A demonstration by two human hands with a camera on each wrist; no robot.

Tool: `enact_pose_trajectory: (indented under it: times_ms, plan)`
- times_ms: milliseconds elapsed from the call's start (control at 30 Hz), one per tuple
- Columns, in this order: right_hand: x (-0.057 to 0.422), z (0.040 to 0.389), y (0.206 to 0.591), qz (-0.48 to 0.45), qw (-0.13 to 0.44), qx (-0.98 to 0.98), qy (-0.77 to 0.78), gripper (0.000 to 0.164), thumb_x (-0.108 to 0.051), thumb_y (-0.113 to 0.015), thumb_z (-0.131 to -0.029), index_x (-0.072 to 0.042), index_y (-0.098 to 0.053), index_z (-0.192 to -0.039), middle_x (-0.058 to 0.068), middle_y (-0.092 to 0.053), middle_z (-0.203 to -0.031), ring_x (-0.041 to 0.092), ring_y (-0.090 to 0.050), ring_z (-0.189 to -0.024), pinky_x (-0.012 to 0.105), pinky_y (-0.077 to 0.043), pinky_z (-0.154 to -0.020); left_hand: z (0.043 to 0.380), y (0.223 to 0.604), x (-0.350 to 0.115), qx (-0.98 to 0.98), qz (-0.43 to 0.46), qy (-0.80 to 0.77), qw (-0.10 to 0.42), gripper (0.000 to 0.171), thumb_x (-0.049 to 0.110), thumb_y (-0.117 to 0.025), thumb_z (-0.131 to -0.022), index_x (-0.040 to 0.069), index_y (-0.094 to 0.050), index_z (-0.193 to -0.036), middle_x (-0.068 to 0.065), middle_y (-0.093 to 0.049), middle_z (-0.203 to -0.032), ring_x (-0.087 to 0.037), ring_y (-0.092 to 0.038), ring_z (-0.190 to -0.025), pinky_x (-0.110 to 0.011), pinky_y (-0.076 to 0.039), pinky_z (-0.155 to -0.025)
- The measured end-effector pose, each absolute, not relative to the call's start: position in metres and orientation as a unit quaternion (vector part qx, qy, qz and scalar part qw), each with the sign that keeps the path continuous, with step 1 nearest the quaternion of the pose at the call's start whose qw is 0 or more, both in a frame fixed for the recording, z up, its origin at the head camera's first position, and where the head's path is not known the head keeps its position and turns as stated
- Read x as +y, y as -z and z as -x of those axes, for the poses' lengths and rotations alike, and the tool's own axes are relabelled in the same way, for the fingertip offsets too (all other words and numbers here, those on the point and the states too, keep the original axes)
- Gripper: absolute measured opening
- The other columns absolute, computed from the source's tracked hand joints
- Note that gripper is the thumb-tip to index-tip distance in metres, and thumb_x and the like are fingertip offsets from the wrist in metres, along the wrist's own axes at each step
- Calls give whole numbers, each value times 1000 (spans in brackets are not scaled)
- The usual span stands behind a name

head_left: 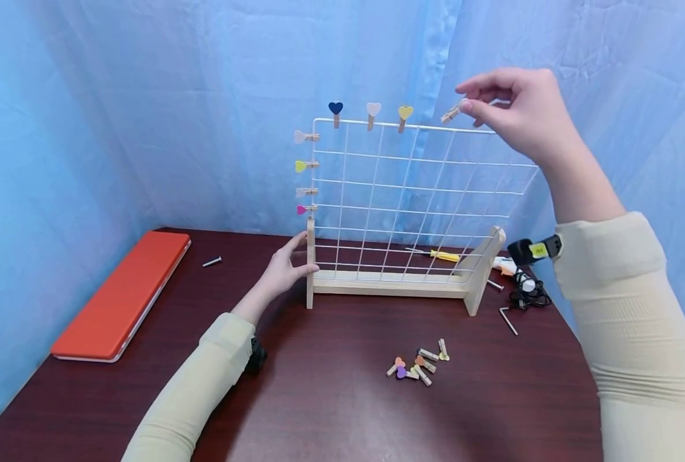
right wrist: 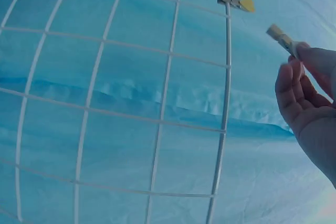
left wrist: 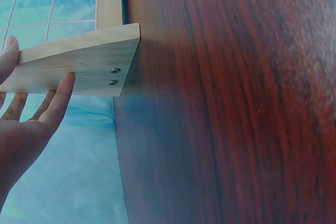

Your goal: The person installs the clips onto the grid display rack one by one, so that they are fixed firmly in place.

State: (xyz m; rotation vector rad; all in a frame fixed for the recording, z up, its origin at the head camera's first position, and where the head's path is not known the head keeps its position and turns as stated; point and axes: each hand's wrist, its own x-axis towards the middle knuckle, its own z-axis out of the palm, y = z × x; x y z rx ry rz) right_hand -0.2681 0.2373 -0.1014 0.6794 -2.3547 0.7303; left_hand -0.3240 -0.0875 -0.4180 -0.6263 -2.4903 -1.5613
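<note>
My right hand (head_left: pixel 521 112) pinches a small wooden clothespin (head_left: pixel 450 114) between thumb and fingers, tilted just above the top wire of a white wire grid (head_left: pixel 417 186). In the right wrist view the clothespin (right wrist: pixel 281 39) stands apart from the wire. My left hand (head_left: pixel 284 271) holds the grid's wooden side panel (head_left: pixel 311 292) at the left, thumb at the front edge, fingers along the outer face and back. Heart clothespins in navy (head_left: pixel 336 109), white (head_left: pixel 373 110) and yellow (head_left: pixel 406 113) sit on the top wire; several more are clipped down the left side.
Several heart clothespins (head_left: pixel 420 367) lie loose on the dark table in front of the stand. At the right are a yellow screwdriver (head_left: pixel 445 256), a hex key (head_left: pixel 508 321) and a black cable (head_left: pixel 529 296). A red case (head_left: pixel 125 295) and a bolt (head_left: pixel 212 262) lie at left.
</note>
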Motion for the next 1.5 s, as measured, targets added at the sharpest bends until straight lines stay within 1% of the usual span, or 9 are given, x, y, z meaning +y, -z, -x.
enact_pose_trajectory:
  times_ms: [200,533,733,900,1033,1133,1300,1400,1500]
  plan:
    - [232,283,90,-238,316,-901,-179,28,-32,-61,-82,-14,-65,-104,-1,-61,-88,4,-50,-75,11,-39,-69,323,417,-88,-829,197,520,59,79,26,-71,-76,22,-26,-141,-7,-39,-137,-29,-48,-116,-39,-51,-79]
    - [224,296,91,-272,295,-912,-87,22,-25,-60,-84,-8,-66,-96,4,-64,-87,6,-47,-76,16,-35,-70,323,418,-89,-831,188,521,53,79,30,-70,-74,21,-27,-140,-6,-39,-137,-27,-48,-116,-37,-50,-80]
    - [220,300,95,-280,268,-918,-85,23,-25,-59,-84,-7,-65,-98,6,-65,-90,8,-48,-77,16,-35,-69,325,419,-89,-829,194,523,53,80,29,-70,-75,20,-27,-141,-7,-38,-138,-28,-48,-116,-38,-51,-78]
    - [221,299,97,-273,262,-921,-90,28,-28,-58,-85,-8,-64,-103,5,-63,-92,10,-49,-80,19,-38,-72,324,419,-88,-828,195,524,52,79,29,-70,-75,20,-27,-141,-6,-38,-138,-28,-48,-116,-36,-51,-78]
    - [223,294,98,-272,273,-916,-110,33,-33,-59,-84,-12,-63,-108,2,-60,-92,6,-48,-81,18,-39,-75,324,418,-87,-825,197,527,56,78,27,-70,-75,19,-28,-140,-8,-40,-136,-30,-48,-116,-37,-51,-79]
    - [224,286,103,-290,295,-900,-139,32,-31,-63,-81,-12,-64,-107,-1,-60,-89,3,-49,-78,13,-39,-74,324,418,-85,-822,197,531,56,78,27,-70,-75,20,-29,-140,-7,-41,-136,-30,-48,-115,-37,-51,-79]
    - [227,273,132,-376,292,-860,-182,32,-17,-74,-72,-9,-66,-101,-2,-63,-86,3,-51,-73,12,-42,-72,324,418,-85,-824,195,528,55,78,28,-70,-75,21,-28,-140,-7,-40,-136,-28,-48,-116,-37,-51,-78]
    - [232,268,165,-425,270,-843,-188,37,-13,-78,-66,-10,-66,-101,-1,-64,-90,5,-51,-75,15,-42,-72,324,418,-85,-826,195,526,56,77,28,-70,-75,21,-28,-140,-6,-40,-136,-28,-48,-116,-37,-51,-78]
    - [236,264,207,-459,241,-833,-194,41,-12,-79,-65,-12,-65,-103,-2,-63,-96,7,-50,-80,19,-43,-70,323,418,-86,-828,197,522,58,77,28,-70,-75,21,-28,-140,-7,-40,-137,-28,-48,-116,-37,-51,-79]
